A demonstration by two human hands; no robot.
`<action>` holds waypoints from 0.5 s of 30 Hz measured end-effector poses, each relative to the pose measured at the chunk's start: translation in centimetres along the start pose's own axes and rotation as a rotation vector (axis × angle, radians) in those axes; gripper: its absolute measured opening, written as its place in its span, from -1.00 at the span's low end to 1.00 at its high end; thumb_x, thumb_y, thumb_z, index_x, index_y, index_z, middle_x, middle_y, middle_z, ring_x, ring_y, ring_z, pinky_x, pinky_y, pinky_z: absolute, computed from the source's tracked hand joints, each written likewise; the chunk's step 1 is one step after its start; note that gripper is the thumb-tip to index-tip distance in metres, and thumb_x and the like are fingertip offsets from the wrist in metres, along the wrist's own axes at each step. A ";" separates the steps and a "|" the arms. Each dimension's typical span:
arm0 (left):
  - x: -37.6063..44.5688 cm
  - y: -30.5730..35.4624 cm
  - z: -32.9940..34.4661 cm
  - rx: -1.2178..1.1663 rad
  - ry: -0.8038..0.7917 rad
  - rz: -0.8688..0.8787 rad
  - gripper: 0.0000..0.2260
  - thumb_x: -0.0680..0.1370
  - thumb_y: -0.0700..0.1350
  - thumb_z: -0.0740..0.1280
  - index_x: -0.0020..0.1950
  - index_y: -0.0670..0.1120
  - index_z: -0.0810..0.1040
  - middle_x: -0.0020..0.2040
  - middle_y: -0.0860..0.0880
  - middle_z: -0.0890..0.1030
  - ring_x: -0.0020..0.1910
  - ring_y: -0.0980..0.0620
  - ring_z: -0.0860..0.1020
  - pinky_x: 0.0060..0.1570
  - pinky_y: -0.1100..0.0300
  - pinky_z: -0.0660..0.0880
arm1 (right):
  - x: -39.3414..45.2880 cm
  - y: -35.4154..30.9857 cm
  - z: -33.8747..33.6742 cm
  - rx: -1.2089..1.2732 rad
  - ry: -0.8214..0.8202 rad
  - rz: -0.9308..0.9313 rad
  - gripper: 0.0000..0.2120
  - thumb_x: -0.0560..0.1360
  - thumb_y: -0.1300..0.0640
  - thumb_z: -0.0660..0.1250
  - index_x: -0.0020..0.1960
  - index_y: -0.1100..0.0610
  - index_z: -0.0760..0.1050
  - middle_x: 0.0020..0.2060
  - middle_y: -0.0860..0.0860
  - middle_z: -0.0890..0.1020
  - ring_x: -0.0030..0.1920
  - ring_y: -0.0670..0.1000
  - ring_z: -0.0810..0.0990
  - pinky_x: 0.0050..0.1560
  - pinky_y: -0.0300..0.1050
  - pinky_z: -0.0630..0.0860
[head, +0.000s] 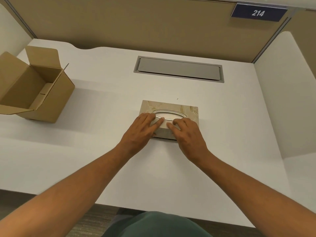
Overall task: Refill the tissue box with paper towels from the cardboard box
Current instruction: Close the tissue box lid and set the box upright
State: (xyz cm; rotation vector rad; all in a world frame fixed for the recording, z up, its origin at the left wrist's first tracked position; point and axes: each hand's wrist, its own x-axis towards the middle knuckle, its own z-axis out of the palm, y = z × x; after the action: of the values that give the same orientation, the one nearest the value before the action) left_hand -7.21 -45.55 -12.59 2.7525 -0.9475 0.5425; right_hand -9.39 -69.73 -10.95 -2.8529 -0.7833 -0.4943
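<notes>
A beige marbled tissue box (185, 108) with a silver-rimmed oval opening sits in the middle of the white desk (102, 151). White paper (168, 115) shows through the oval. My left hand (142, 130) lies flat on the box's near left corner, fingers spread and reaching the oval's rim. My right hand (187, 134) rests on the near right part of the lid, fingers also at the rim. Neither hand holds anything. An open cardboard box (49, 106) stands at the far left of the desk; the part of its inside that shows is bare.
A grey cable-tray cover (178, 69) is set into the desk behind the tissue box. Tan partition walls (136, 26) close off the back and right side. A blue sign reading 214 (258, 13) hangs at top right.
</notes>
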 end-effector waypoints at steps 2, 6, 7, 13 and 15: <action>-0.6 0.0 0.4 -0.012 0.018 0.013 -0.51 0.62 -0.33 0.35 0.56 -0.16 0.47 0.20 -0.20 0.53 0.20 -0.23 0.49 0.30 -0.06 0.43 | -0.4 -0.1 0.2 -0.010 0.011 -0.029 -0.57 0.51 0.37 0.35 0.36 0.15 0.56 0.16 0.10 0.62 0.12 0.21 0.56 0.05 0.10 0.49; -1.4 0.1 1.0 -0.005 0.031 0.029 -0.56 0.64 -0.38 0.31 0.53 -0.19 0.49 0.17 -0.21 0.54 0.16 -0.24 0.51 0.33 -0.08 0.42 | -0.9 0.1 0.7 -0.026 0.024 -0.067 -0.59 0.54 0.37 0.29 0.35 0.15 0.58 0.16 0.11 0.65 0.11 0.23 0.58 0.06 0.12 0.51; -1.5 0.1 1.1 -0.008 0.035 0.026 -0.58 0.65 -0.38 0.31 0.52 -0.20 0.50 0.16 -0.21 0.54 0.16 -0.26 0.52 0.36 -0.11 0.42 | -1.1 0.2 0.8 -0.024 0.026 -0.072 -0.59 0.55 0.37 0.26 0.35 0.15 0.58 0.17 0.11 0.65 0.12 0.23 0.58 0.08 0.12 0.51; -1.9 0.7 0.9 -0.021 0.023 -0.004 -0.58 0.60 -0.36 0.40 0.47 -0.21 0.57 0.17 -0.25 0.59 0.24 -0.26 0.53 0.54 -0.26 0.35 | -1.4 -0.3 0.9 0.009 0.028 -0.042 -0.62 0.56 0.35 0.33 0.35 0.16 0.60 0.19 0.12 0.65 0.16 0.23 0.61 0.16 0.13 0.52; -2.5 0.9 0.4 -0.076 0.041 -0.069 -0.59 0.61 -0.14 0.47 0.45 -0.18 0.61 0.26 -0.25 0.62 0.36 -0.29 0.56 0.55 -0.27 0.36 | -1.7 -0.4 0.4 0.099 0.076 0.022 -0.66 0.55 0.27 0.45 0.32 0.17 0.63 0.21 0.13 0.66 0.21 0.22 0.61 0.24 0.14 0.52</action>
State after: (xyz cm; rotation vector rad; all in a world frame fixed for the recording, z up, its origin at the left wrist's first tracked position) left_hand -9.51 -44.95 -13.89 2.6845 -0.8432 0.5373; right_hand -10.83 -70.12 -11.90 -2.7321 -0.7413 -0.5420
